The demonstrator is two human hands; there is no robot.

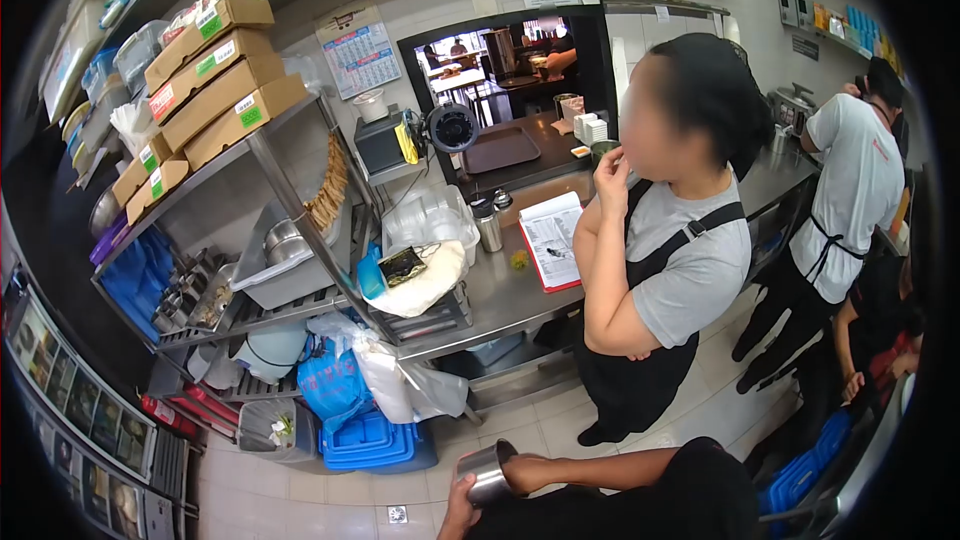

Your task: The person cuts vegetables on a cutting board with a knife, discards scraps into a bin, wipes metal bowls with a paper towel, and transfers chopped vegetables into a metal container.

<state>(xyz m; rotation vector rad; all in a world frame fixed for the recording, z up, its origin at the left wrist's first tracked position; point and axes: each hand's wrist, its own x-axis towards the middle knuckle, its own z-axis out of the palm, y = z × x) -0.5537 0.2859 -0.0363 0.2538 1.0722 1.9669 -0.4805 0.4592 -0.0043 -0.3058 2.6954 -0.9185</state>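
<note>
Low in the view, my left hand (459,508) is wrapped round the near side of a shiny metal cup (483,477). My right hand (524,473) reaches into the cup's mouth from the right. Its fingers are hidden inside, so what they touch does not show. The cup is tilted, and its contents are out of sight. Both hands are above the tiled floor.
A person in an apron (660,330) stands ahead by a steel counter (490,292) with a clipboard (550,240). Shelving with cardboard boxes (215,75) is at left. A blue lidded bin (370,447) stands on the floor. Other people (850,160) are at right.
</note>
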